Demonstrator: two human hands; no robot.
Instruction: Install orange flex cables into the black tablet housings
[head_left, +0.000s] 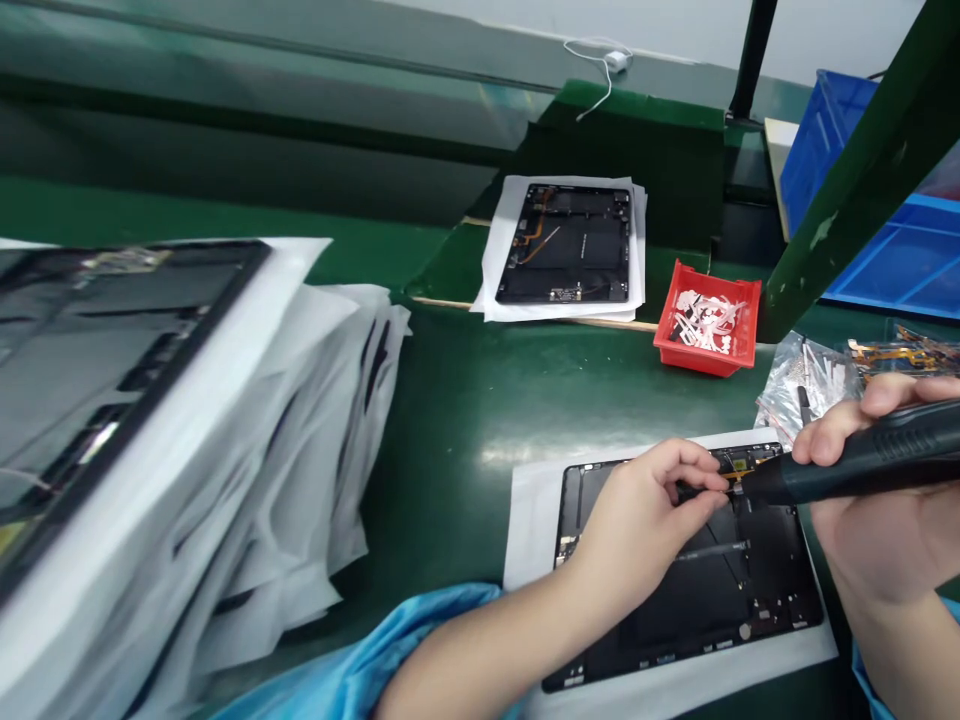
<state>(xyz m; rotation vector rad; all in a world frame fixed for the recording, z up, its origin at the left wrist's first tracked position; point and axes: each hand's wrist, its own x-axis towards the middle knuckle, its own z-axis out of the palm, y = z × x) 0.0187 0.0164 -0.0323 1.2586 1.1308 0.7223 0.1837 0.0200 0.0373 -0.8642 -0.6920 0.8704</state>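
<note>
An opened tablet housing (690, 610) with its inner parts showing lies on a white sheet (529, 530) on the bench. My right hand (877, 500) is wrapped round a black electric screwdriver (885, 450), whose tip points left and down at the top edge of the housing. Beside that tip, my left hand (645, 510) reaches over the housing with thumb and fingers pinched together. What they pinch is too small and covered to make out. An orange flat cable (742, 473) shows near the screwdriver tip.
Housings interleaved with white sheets form a tall stack (300, 480) at left. Another opened tablet (577, 240) lies at the back. Nearby are a red bin (705, 355) of small white strips, a plastic bag (802, 380), flat cables (904, 352), a green post (862, 170) and a blue crate (896, 265).
</note>
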